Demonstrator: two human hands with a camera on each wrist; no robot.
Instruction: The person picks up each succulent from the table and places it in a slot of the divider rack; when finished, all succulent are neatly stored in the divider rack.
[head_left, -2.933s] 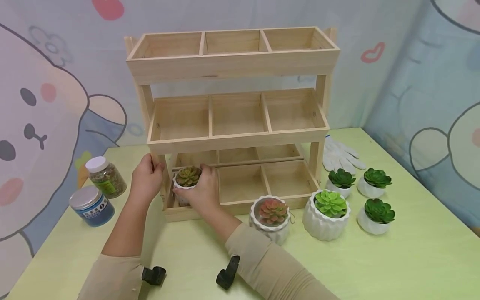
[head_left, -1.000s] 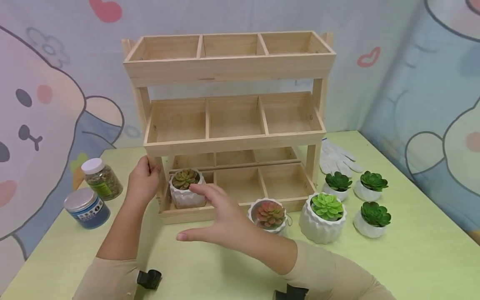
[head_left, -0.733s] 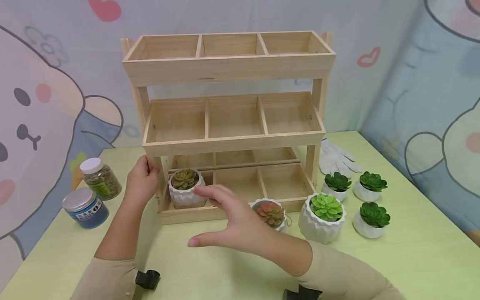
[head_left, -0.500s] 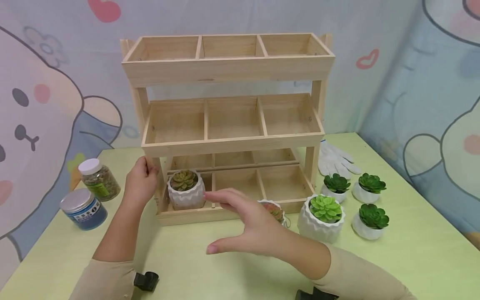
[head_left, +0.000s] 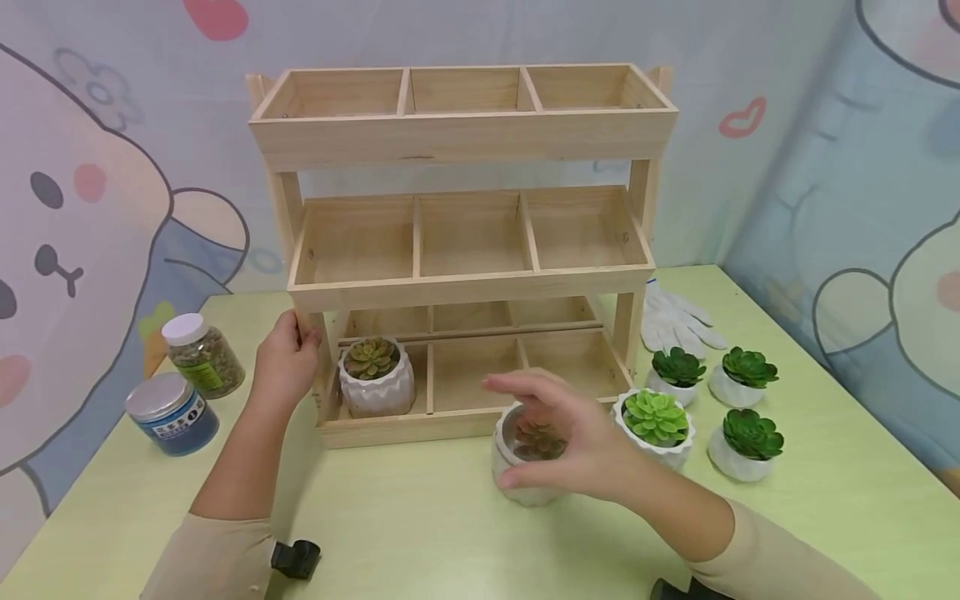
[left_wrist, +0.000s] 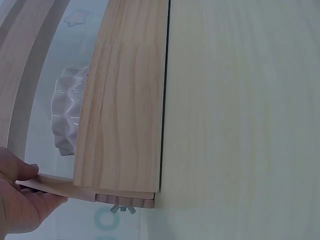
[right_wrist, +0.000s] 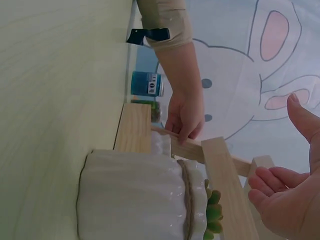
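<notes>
Hovering above a white pot (head_left: pixel 531 497), fingers spread
Right hand (head_left: pixel 592 442), thumb and fingers well parted, holds nothing; the pot, with its reddish succulent (head_left: pixel 538 442), stands just below. Beyond the wrist sits a bright-green succulent (head_left: pixel 655 417); farther, an olive succulent (head_left: pixel 372 358) in the bottom-left compartment (head_left: pixel 422 371); farthest, the left hand (head_left: pixel 285 358) gripping the wooden rack (head_left: pixel 468 288) at its side.

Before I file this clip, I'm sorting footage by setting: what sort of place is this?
Probably an indoor tabletop set up for arranging small plants: a tiered wooden rack, white-potted succulents and a cartoon-printed backdrop around the pale table.
</notes>
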